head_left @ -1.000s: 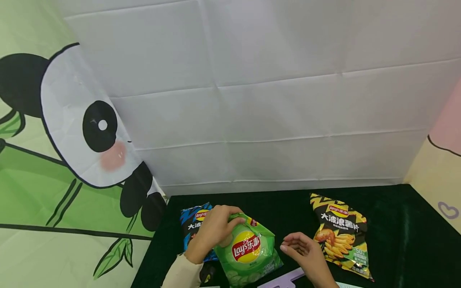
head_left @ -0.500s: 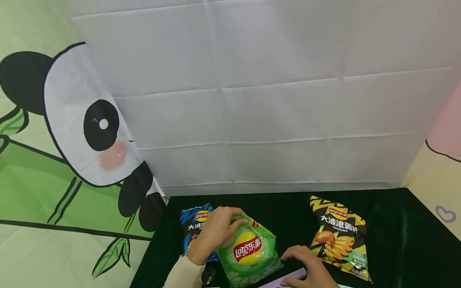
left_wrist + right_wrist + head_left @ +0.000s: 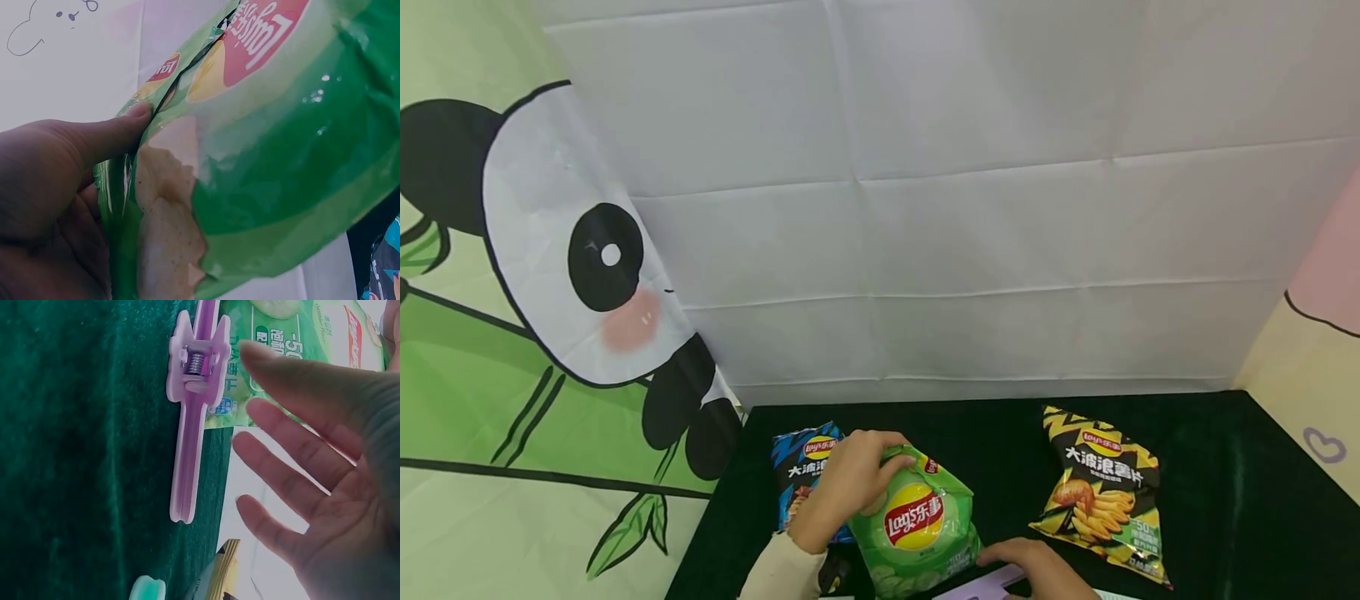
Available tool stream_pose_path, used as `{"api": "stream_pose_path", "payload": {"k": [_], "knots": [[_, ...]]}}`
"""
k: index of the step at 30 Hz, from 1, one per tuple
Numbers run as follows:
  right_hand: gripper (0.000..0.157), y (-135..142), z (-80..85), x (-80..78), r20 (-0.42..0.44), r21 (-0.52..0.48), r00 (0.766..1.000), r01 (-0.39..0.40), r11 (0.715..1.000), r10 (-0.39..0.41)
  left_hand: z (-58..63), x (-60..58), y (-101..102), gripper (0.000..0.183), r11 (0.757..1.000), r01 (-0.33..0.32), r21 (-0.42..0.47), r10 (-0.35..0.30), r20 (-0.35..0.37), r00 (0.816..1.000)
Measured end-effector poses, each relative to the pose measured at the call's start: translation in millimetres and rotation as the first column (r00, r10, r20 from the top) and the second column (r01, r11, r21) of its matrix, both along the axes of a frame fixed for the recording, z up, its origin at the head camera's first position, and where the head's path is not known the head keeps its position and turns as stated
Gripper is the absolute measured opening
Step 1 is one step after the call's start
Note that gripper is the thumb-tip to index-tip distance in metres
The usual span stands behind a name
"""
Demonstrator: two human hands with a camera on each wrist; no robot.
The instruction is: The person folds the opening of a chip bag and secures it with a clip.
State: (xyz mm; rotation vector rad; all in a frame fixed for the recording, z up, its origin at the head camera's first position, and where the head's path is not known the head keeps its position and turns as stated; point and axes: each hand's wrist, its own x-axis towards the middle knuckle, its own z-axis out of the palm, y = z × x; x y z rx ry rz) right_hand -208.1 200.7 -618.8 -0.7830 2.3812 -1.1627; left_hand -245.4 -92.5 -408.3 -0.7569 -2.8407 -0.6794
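the left hand [image 3: 852, 477] grips the upper left corner of a green bag of chips [image 3: 913, 542], thumb on the near side. the bag is at the front of the dark green worktop [image 3: 1206, 483], left of the yellow and black bag [image 3: 1108, 500] and partly in front of the blue bag [image 3: 801, 471]. the right hand [image 3: 340, 469] has hold of nothing; its fingers are nearly straight and spread apart, close to the green bag's lower right corner, though whether they touch it i cannot tell. beside that hand a purple clip [image 3: 195, 375] lies on the worktop, its spring showing. a mint-coloured thing [image 3: 148, 589] shows only in part. behind stands a plain white backdrop [image 3: 970, 225].
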Motion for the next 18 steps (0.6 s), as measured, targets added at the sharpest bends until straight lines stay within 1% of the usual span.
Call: {"api": "stream_pose_path", "payload": {"k": [2, 4, 5, 8, 10, 12, 13, 16, 17, 18], "knots": [[0.035, 0.0, -4.7, -3.5, 0.029, 0.015, 0.999, -0.017, 1.0, 0.016, 0.1, -0.4, 0.2, 0.015, 1.0, -0.003, 0.001, 0.003, 0.0, 1.0], [0.032, -0.9, -4.4, -4.5, 0.065, 0.013, 0.997, -0.03, 0.999, 0.029, -0.6, -1.0, -0.1, 0.015, 1.0, -0.005, 0.001, 0.005, -0.007, 1.0], [0.032, -2.0, -3.1, -4.0, 0.092, 0.007, 0.995, -0.033, 0.999, 0.032, -0.9, -1.1, -0.3, 0.015, 1.0, -0.005, 0.001, 0.005, -0.007, 1.0], [0.034, -5.2, 2.2, -0.4, 0.13, 0.006, 0.991, -0.032, 0.999, 0.031, -1.8, -1.4, -1.2, 0.015, 1.0, -0.005, 0.007, 0.005, -0.005, 1.0], [0.035, -8.5, 9.8, 3.4, 0.158, 0.005, 0.987, -0.018, 1.0, 0.017, -2.3, -1.3, -2.0, 0.015, 1.0, -0.003, 0.01, 0.003, 0.0, 1.0], [0.035, -9.3, 11.9, 5.4, 0.16, 0.009, 0.987, -0.007, 1.0, 0.006, -2.3, -1.6, -2.4, 0.016, 1.0, 0.0, 0.01, 0.0, 0.008, 1.0], [0.034, -10.7, 15.8, 6.9, 0.173, 0.007, 0.985, 0.003, 1.0, -0.004, -1.9, -1.8, -2.4, 0.016, 1.0, 0.002, 0.008, -0.002, 0.01, 1.0], [0.03, -10.8, 18.5, 8.1, 0.187, -0.016, 0.982, 0.001, 1.0, 0.002, -1.8, -1.4, -2.7, 0.016, 1.0, 0.006, 0.003, -0.006, 0.018, 1.0], [0.027, -10.3, 18.3, 8.2, 0.179, -0.028, 0.984, -0.007, 1.0, 0.012, -1.7, -1.2, -2.7, 0.016, 1.0, 0.007, 0.003, -0.007, 0.018, 1.0], [0.025, -11.0, 22.1, 9.0, 0.17, -0.034, 0.985, -0.011, 0.999, 0.016, -1.2, -0.9, -2.6, 0.016, 1.0, 0.007, 0.002, -0.007, 0.017, 1.0]]}}
